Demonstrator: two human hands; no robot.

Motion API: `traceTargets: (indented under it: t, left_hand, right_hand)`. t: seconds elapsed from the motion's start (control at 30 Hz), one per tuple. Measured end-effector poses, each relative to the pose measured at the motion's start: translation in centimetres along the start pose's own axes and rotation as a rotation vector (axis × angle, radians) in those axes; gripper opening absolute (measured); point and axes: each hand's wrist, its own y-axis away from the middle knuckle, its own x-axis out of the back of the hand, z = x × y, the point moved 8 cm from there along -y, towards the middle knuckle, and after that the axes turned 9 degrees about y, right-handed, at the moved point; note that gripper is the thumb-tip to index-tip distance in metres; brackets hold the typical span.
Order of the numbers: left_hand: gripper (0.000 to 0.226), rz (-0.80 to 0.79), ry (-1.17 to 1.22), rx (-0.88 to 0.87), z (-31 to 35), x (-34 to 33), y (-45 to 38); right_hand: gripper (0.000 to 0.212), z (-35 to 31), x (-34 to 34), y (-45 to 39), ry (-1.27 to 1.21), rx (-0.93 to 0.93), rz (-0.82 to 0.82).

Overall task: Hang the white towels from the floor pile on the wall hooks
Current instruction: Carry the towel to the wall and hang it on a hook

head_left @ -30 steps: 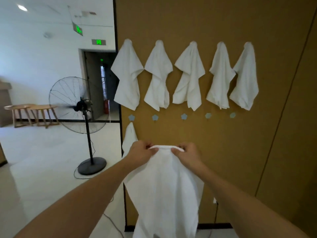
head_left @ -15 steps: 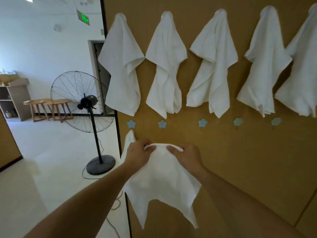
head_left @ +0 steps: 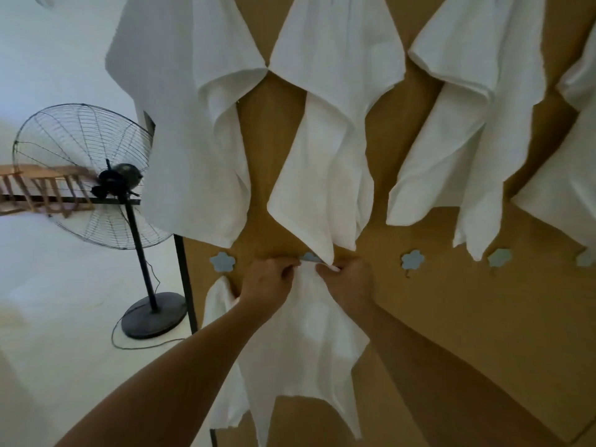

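I hold a white towel (head_left: 306,343) by its top edge against the brown wall panel (head_left: 451,317). My left hand (head_left: 267,282) and my right hand (head_left: 346,280) both pinch that edge, just below the second blue flower hook (head_left: 309,257) of the lower row. The hook is partly covered by the tip of an upper towel (head_left: 325,150). Another white towel (head_left: 219,304) hangs from the first lower hook (head_left: 222,261), partly behind my left arm. Several white towels hang along the upper row.
Bare blue flower hooks (head_left: 412,260) (head_left: 499,258) continue to the right on the lower row. A black standing fan (head_left: 106,179) with a round base (head_left: 154,314) and a trailing cord stands on the white floor to the left. Wooden benches (head_left: 38,188) sit behind it.
The view has closed in on the wall. Both hands have raised the towel's top edge from below the hook row up to the second lower hook and drawn closer together.
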Motion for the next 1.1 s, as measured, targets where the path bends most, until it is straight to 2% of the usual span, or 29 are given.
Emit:
traceTargets:
  t: [0.13, 0.2, 0.33, 0.4, 0.47, 0.53, 0.6, 0.63, 0.7, 0.73, 0.8, 0.87, 0.93, 1.03, 1.1]
  left_hand:
    - [0.017, -0.046, -0.001, -0.071, -1.8, -2.9, 0.5]
    - [0.017, -0.024, 0.002, -0.086, -2.1, -3.9, 1.6]
    - [0.013, 0.067, 0.102, 0.102, -3.3, -5.2, 2.5]
    - [0.015, 0.052, 0.195, 0.214, -3.7, -6.2, 3.4]
    - [0.019, 0.042, 0.231, 0.241, -3.5, -6.8, 4.2]
    - [0.025, 0.021, 0.149, 0.244, -3.3, -6.9, 4.8]
    - [0.030, 0.005, -0.052, 0.203, -2.9, -6.6, 5.0]
    - [0.029, -0.015, -0.144, 0.187, -2.8, -6.5, 5.2]
    - [0.027, -0.065, -0.186, 0.188, -2.7, -6.6, 5.7]
    - [0.028, -0.097, -0.124, 0.214, -2.9, -6.9, 6.1]
    - [0.030, -0.190, 0.016, 0.308, -3.5, -7.7, 6.6]
    - [0.030, -0.285, 0.067, 0.327, -4.1, -8.2, 6.5]
    - [0.030, -0.349, 0.087, 0.308, -4.6, -8.0, 6.0]
    - [0.025, -0.300, 0.097, 0.284, -5.8, -6.2, 4.4]
    - [0.020, -0.241, 0.118, 0.238, -6.2, -5.0, 3.4]
  right_hand:
    - [0.027, 1.9, -3.3, -0.3, -0.067, -0.090, -0.097]
    - [0.035, 3.6, -4.5, 0.4, -0.210, -0.206, -0.124]
    - [0.051, 4.9, -5.8, 1.1, -0.313, -0.276, -0.128]
    - [0.050, 5.0, -5.7, 1.7, -0.234, -0.239, -0.113]
    - [0.039, 5.1, -5.8, 2.2, -0.090, -0.162, -0.111]
    - [0.023, 4.9, -5.5, 2.9, 0.152, -0.049, -0.067]
    - [0.019, 4.2, -5.2, 3.7, 0.277, 0.094, 0.035]
    - [0.019, 4.1, -5.1, 4.1, 0.204, 0.110, 0.061]
    - [0.024, 4.4, -5.1, 4.9, -0.079, 0.015, 0.041]
    - [0.029, 4.6, -5.4, 5.0, -0.178, -0.036, 0.013]
    - [0.035, 3.9, -6.0, 5.2, -0.213, -0.052, -0.054]
    - [0.035, 3.3, -6.8, 4.8, -0.160, -0.091, -0.138]
    - [0.036, 3.3, -7.3, 4.1, -0.035, -0.129, -0.138]
    - [0.031, 2.7, -7.6, 4.0, 0.235, -0.087, -0.054]
    - [0.024, 2.6, -8.0, 4.6, 0.271, -0.094, -0.001]
